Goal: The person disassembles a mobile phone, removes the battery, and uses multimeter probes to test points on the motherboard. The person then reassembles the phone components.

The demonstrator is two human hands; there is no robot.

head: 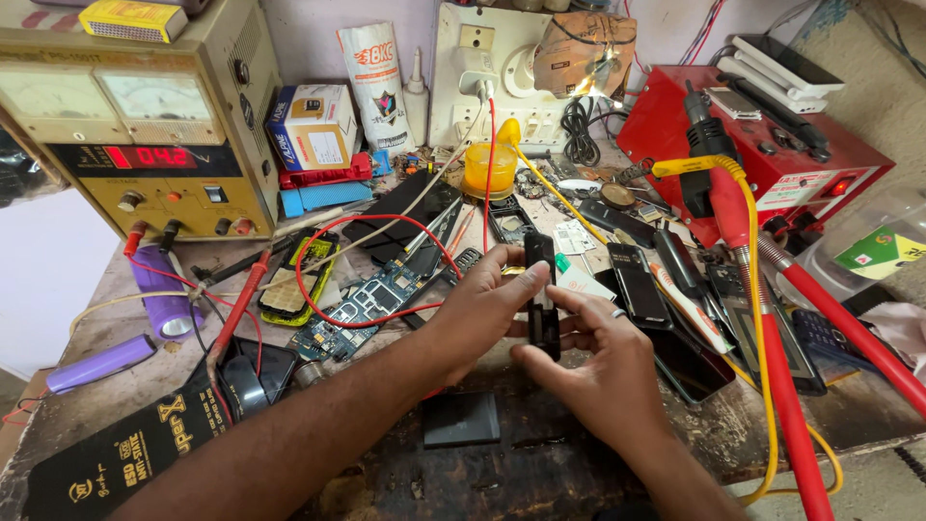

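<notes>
Both hands, left hand [482,309] and right hand [603,362], pinch the upright black phone frame [542,294] (fingers closed on its edges) above the workbench [579,463]

Head view: two bare forearms and hands, no sleeves.
The left hand [482,307] and its forearm carry no glove, watch, band or sleeve up to the frame edge. The right hand [600,365] is likewise ungloved; it wears one thin silver-coloured metal ring [617,312] on a finger. Its wrist and forearm are uncovered too. Fingernails are short and unpainted where visible. No bandage or tape shows on either.
</notes>
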